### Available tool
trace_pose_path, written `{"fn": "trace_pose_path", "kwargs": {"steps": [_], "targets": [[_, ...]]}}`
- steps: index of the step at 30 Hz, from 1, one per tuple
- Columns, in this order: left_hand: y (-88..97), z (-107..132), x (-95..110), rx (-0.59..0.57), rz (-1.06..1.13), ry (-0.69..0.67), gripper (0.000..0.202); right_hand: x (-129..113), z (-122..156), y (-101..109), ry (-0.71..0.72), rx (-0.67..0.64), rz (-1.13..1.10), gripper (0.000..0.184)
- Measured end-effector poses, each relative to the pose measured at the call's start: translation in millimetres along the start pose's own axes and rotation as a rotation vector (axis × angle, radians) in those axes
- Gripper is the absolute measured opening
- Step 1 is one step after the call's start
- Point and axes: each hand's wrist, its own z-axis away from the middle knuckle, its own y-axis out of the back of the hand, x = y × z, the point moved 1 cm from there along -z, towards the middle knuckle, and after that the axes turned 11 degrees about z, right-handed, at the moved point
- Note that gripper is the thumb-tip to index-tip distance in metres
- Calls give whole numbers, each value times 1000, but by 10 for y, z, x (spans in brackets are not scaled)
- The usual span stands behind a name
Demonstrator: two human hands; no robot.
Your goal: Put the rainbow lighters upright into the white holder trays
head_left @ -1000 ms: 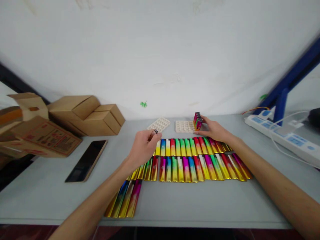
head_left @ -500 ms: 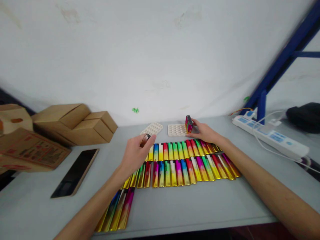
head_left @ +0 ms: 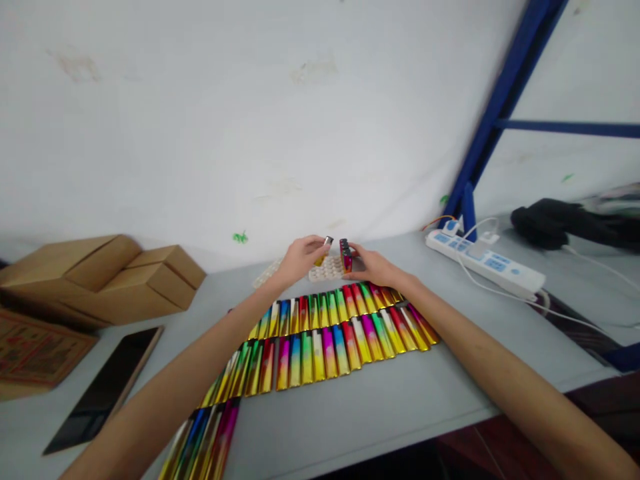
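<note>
My left hand (head_left: 301, 259) pinches a lighter (head_left: 321, 259) with a white upper part and a gold lower end, tilted over a pale tray (head_left: 320, 273) with a grid of holes. At the tray's right end a short row of pink-and-red lighters (head_left: 345, 256) stands upright. My right hand (head_left: 373, 267) has its fingers and thumb around that row. A second pale tray (head_left: 265, 274) lies to the left, partly behind my left arm. Nearer to me, many shiny coloured lighters (head_left: 320, 357) lie side by side in rows, some hidden under my left forearm.
A dark-screened phone (head_left: 105, 387) lies on the grey table (head_left: 320, 427) at the left. Behind it are cardboard boxes (head_left: 100, 277). A white power strip (head_left: 485, 263) with cables and a blue metal frame (head_left: 493, 127) stand at the right. The white wall closes off the back.
My left hand has moved forward and right with its lighter, from above the lying rows to over the tray. The right hand keeps its place at the upright lighters. The view has turned rightward.
</note>
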Motion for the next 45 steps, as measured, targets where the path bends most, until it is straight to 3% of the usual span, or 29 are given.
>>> {"fn": "trace_pose_path", "kwargs": {"steps": [5, 10, 18, 31, 37, 45], "targets": [[-51, -474, -413, 46, -63, -84, 42, 21, -10, -19, 5, 10, 0, 89], [-20, -607, -578, 16, -41, -76, 44, 57, -18, -51, 15, 9, -1, 91], [19, -585, -541, -117, 1, -26, 55, 13, 5, -5, 6, 13, 11, 89], [-48, -522, -493, -138, -30, -66, 50, -22, 21, 25, 7, -4, -4, 86], [-80, -491, -445, -187, -178, -102, 34, -12, 26, 17, 26, 10, -16, 85], [-7, -531, -563, -179, -189, -41, 34, -30, 26, 36, 22, -1, 17, 85]]}}
